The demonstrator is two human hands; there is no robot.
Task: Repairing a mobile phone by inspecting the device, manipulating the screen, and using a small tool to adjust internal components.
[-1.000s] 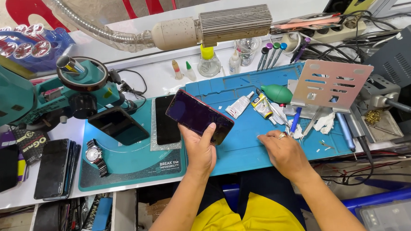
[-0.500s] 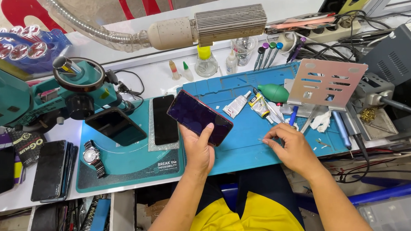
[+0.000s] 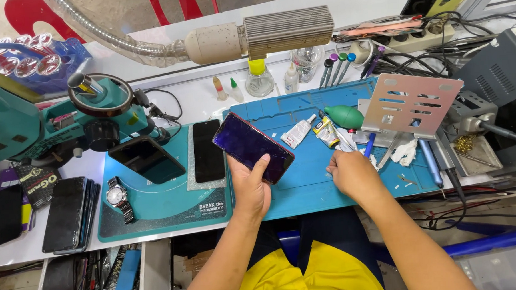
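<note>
Head view: left hand [image 3: 249, 188] wrapped around the near end of a dark purple-glass phone [image 3: 252, 147], thumb across its edge, tilted screen-up over the blue mat [image 3: 305, 189], probably for inspection. Right hand [image 3: 350, 173] curled narrow on the mat beside it, fingertips pinched near a thin tool [image 3: 345, 141]; whether gripping it, cannot tell. Glue tubes [image 3: 312, 130] and a green bulb blower [image 3: 346, 116] kept close, just beyond. Farther left on the counter, a teal mat [image 3: 157, 205] bearing two dark phones and a wristwatch [image 3: 118, 197]. Far edge: small clear jar [image 3: 259, 82], contents unclear.
</note>
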